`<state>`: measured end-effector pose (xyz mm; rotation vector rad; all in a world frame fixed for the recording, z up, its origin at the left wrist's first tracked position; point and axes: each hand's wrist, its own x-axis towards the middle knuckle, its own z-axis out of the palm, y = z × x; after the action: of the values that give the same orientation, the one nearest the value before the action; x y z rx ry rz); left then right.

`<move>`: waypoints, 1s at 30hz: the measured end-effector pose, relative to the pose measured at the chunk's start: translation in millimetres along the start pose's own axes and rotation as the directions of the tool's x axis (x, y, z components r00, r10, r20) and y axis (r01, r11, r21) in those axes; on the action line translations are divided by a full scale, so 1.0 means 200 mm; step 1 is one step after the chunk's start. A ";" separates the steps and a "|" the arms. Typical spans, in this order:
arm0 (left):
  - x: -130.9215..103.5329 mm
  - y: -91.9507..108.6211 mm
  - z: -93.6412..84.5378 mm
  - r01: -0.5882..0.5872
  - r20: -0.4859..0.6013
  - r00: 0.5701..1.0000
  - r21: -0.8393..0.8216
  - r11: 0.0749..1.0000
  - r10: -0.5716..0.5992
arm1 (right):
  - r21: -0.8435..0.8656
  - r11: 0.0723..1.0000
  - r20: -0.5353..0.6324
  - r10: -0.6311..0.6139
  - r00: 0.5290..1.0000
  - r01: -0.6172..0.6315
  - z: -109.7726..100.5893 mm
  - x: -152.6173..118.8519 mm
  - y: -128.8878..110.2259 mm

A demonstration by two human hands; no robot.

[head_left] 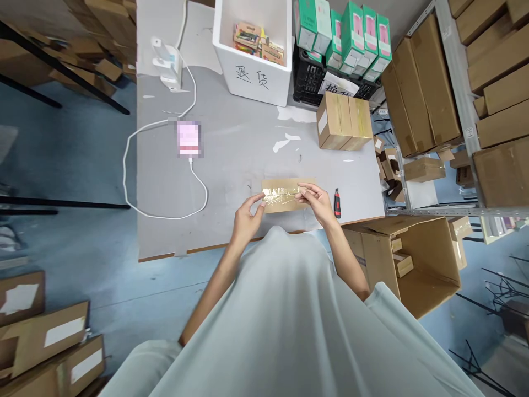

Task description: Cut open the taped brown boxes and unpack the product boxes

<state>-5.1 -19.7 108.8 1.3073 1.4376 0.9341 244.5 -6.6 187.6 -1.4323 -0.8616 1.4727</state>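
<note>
I see the box [285,206] near the table's [231,165] front edge, tape [281,194] along its top — the left hand [248,216], thumb and forefinger slightly parted, rests at its left end; the right hand [317,203] bunches its fingertips over the right part — whether they grip the tape, I can't tell; a knife [338,205] lies beside that hand

That white bin [253,74] there holds colourful packs [248,34]; to its right I see a black crate [306,77] of green boxes [354,41] and, farther, a metal rack [457,77]; to its left, a power strip [171,69].
</note>
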 end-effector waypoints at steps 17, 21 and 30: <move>0.07 0.13 0.24 0.041 -0.041 0.998 0.052 0.998 -0.039 | 0.026 0.999 0.098 0.045 0.994 -0.048 -0.24 0.19 -0.09; 0.07 0.14 0.26 0.069 -0.051 0.997 0.067 0.995 -0.065 | 0.026 0.998 0.075 0.056 0.996 -0.058 -0.27 0.21 -0.09; 0.11 0.14 0.29 0.071 -0.064 0.996 0.095 0.993 -0.065 | -0.026 0.997 0.101 -0.068 0.993 0.071 -0.33 0.29 -0.03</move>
<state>58.7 3.2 117.8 1.3020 1.5823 0.8752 313.8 43.0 164.5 -1.3458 -0.9888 1.4947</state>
